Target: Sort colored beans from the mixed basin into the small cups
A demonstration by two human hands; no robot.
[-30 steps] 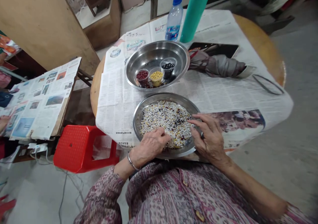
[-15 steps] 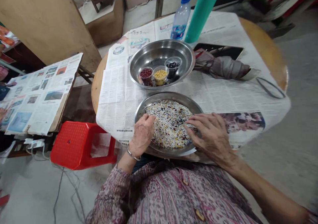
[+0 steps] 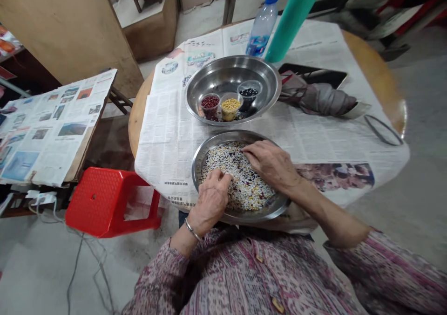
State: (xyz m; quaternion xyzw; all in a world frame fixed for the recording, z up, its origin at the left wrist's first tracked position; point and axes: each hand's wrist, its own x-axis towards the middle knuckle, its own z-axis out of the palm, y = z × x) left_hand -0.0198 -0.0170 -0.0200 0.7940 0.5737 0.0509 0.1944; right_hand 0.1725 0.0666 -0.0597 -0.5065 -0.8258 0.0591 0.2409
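Observation:
A round steel dish [image 3: 196, 159] holds a layer of mixed white grains [image 3: 223, 156] with yellow, black and dark red beans among them. Over its near left part is my left hand [image 3: 213, 195], its fingers curled and thumb and fingertips drawn together at the grains. My right hand [image 3: 274, 163] reaches across the dish's right side, fingers bent together in a pinch low over the grains. Whatever either pinch holds is too small to make out. Behind the dish, a wide steel basin [image 3: 195, 84] contains clear cups of red beans [image 3: 210, 102], yellow beans [image 3: 231, 104] and black beans [image 3: 248, 92].
Newspaper [image 3: 164, 138] covers the round table. A blue-capped water bottle [image 3: 261, 26] and a green bottle [image 3: 295, 21] stand at the back. A folded grey umbrella [image 3: 324, 98] lies to the right. A red stool [image 3: 101, 201] is at the left, near another newspaper-covered table [image 3: 52, 128].
My right hand has moved away from me and leftward over the dish, its spread fingers now drawn together. My left hand has shifted slightly right and nearer me.

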